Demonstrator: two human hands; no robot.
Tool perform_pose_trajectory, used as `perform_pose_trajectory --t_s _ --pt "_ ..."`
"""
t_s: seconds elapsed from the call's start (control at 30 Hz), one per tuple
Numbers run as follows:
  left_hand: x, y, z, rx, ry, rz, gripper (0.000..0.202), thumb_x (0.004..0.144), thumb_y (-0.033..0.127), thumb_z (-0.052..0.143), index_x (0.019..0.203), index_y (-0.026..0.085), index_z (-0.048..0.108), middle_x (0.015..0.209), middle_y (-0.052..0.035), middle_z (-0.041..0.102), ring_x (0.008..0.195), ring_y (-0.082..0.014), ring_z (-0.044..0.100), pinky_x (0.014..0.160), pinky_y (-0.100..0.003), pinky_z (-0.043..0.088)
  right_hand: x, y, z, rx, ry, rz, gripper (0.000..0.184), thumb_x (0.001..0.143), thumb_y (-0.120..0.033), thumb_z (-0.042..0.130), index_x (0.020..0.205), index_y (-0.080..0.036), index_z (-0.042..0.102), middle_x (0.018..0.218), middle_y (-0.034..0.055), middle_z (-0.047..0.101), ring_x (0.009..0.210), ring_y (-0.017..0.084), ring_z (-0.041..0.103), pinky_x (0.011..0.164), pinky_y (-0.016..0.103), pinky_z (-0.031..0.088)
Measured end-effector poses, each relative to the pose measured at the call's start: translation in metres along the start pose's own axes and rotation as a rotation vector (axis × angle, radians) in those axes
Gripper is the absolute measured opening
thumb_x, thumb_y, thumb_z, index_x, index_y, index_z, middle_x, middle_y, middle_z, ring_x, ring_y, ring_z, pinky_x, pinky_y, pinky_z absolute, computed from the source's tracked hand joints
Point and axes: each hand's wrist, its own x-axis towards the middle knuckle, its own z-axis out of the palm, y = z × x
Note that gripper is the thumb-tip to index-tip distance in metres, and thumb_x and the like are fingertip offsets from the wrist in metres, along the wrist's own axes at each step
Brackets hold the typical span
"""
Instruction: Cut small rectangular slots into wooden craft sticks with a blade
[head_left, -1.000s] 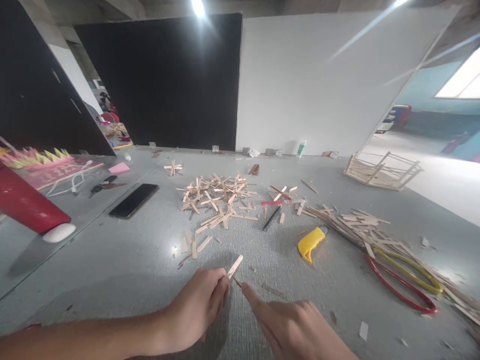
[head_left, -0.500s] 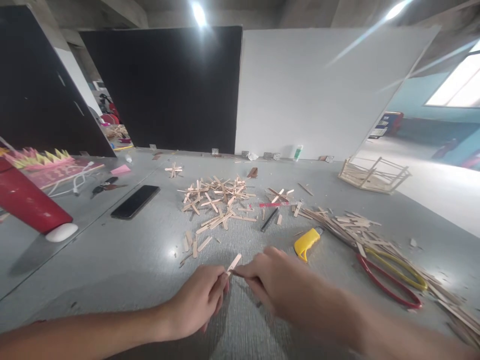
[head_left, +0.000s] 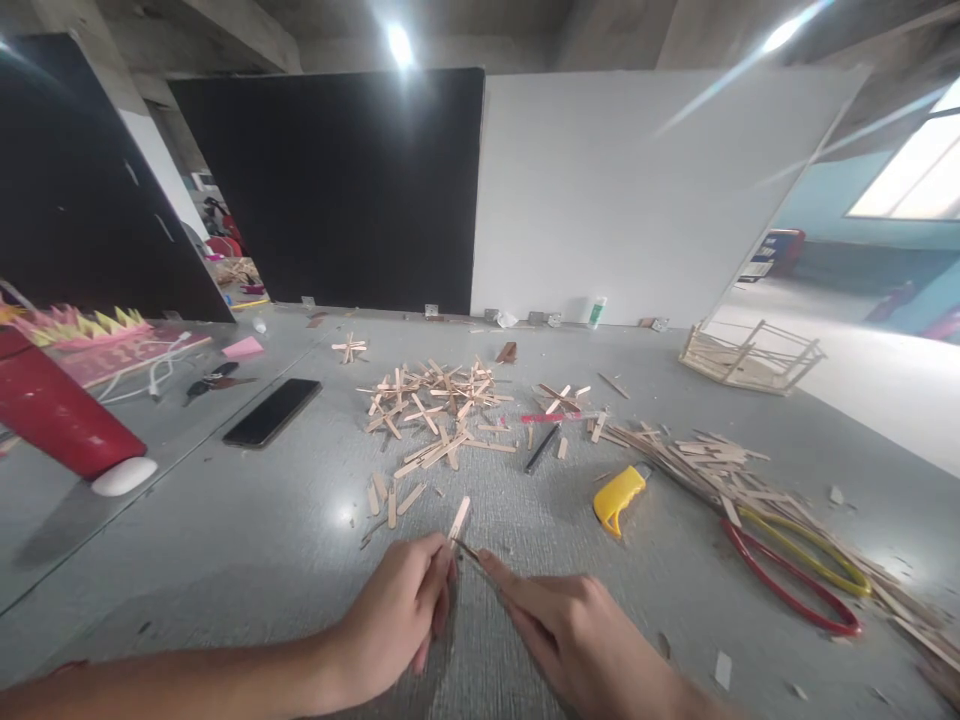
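Wooden stick [head_left: 460, 517] projecting forward from the left grip [head_left: 405, 605], which is closed about its near end. The right grip [head_left: 574, 620] is closed on a slim tool [head_left: 468, 550], forefinger extended; the tool's tip lies at the stick's edge, contact too small to tell.

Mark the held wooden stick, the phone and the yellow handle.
Held wooden stick [head_left: 460, 515]: head view, its exposed part.
Phone [head_left: 273, 412]: head view, middle of its screen.
Yellow handle [head_left: 621, 491]: head view, its broad body.
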Motion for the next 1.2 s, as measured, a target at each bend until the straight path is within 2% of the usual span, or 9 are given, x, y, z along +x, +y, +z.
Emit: perform_pose_trajectory --t_s 0.07,0.17,0.27,0.4,0.53,0.77,1.0,1.07,1.2 --pt "-0.001 -0.003 0.002 -0.051 0.022 -0.030 0.047 0.106 0.055 0.026 0.082 0.022 0.048 0.057 0.0072 0.048 0.031 -0.0058 0.034 0.027 -0.013 0.026 -0.005 0.009 0.009 -0.089 0.051 -0.087 0.044 0.107 -0.016 0.034 0.147 -0.013 0.049 0.076 0.0044 0.071 0.061 0.015 0.067 0.057 0.024 0.048" --pt "-0.002 -0.005 0.005 -0.117 0.055 -0.005 0.042 0.106 0.055 0.030 0.087 0.022 0.048 0.064 0.0062 0.052 0.033 -0.0055 0.036 0.025 -0.012 0.025 -0.012 0.017 0.014 -0.277 0.118 -0.232 0.049 0.105 -0.012 0.034 0.154 -0.006 0.037 0.079 0.0062 0.067 0.065 0.019 0.063 0.058 0.030 0.048" --pt "-0.003 -0.003 0.005 -0.144 0.074 0.024 0.040 0.107 0.055 0.030 0.091 0.022 0.047 0.067 0.0059 0.052 0.036 -0.0048 0.039 0.027 -0.010 0.026 -0.012 0.017 0.013 -0.321 0.157 -0.280 0.055 0.104 -0.011 0.034 0.157 -0.004 0.026 0.084 0.0084 0.066 0.071 0.022 0.059 0.062 0.035 0.050" --pt "-0.002 -0.002 0.004 -0.146 0.068 0.053 0.040 0.105 0.057 0.032 0.094 0.021 0.046 0.068 0.0056 0.052 0.037 -0.0033 0.041 0.030 -0.009 0.026 -0.007 0.020 0.015 -0.278 0.204 -0.257 0.055 0.103 -0.008 0.034 0.157 -0.004 0.025 0.087 0.0083 0.065 0.072 0.022 0.056 0.063 0.035 0.050" --pt "0.000 -0.002 0.005 -0.165 0.074 0.063 0.040 0.104 0.061 0.036 0.102 0.022 0.044 0.069 0.0065 0.052 0.037 -0.0028 0.041 0.031 -0.009 0.026 -0.007 0.023 0.021 -0.230 0.223 -0.208 0.054 0.100 -0.005 0.039 0.154 -0.005 0.031 0.089 0.0085 0.065 0.074 0.022 0.056 0.064 0.034 0.051" --pt "0.002 -0.003 0.004 -0.165 0.094 0.072 0.050 0.099 0.069 0.038 0.094 0.021 0.048 0.069 0.0056 0.052 0.037 -0.0024 0.042 0.032 -0.010 0.028 -0.005 0.018 0.017 -0.142 0.257 -0.146 0.045 0.099 -0.004 0.043 0.143 -0.011 0.045 0.096 0.0095 0.063 0.079 0.022 0.059 0.067 0.035 0.055" --pt "0.002 -0.002 0.004 -0.195 0.112 0.093 0.050 0.100 0.068 0.039 0.094 0.020 0.050 0.064 0.0060 0.050 0.038 -0.0030 0.038 0.036 -0.012 0.030 -0.004 0.015 0.014 -0.084 0.293 -0.093 0.041 0.102 -0.007 0.039 0.142 -0.014 0.046 0.098 0.0102 0.062 0.082 0.019 0.066 0.068 0.031 0.058" --pt "0.001 -0.001 0.005 -0.209 0.135 0.086 0.050 0.099 0.069 0.041 0.094 0.020 0.051 0.064 0.0056 0.051 0.038 -0.0033 0.038 0.036 -0.012 0.029 -0.004 0.014 0.013 -0.081 0.306 -0.064 0.040 0.104 -0.010 0.035 0.143 -0.015 0.043 0.100 0.0102 0.062 0.081 0.019 0.068 0.066 0.029 0.059" --pt "0.001 -0.001 0.008 -0.252 0.236 0.065 0.053 0.092 0.074 0.049 0.101 0.022 0.053 0.065 0.0060 0.051 0.037 -0.0046 0.040 0.033 -0.013 0.029 -0.006 0.014 0.014 -0.118 0.336 -0.013 0.036 0.108 -0.019 0.025 0.141 -0.017 0.039 0.096 0.0070 0.065 0.067 0.015 0.070 0.052 0.023 0.053"
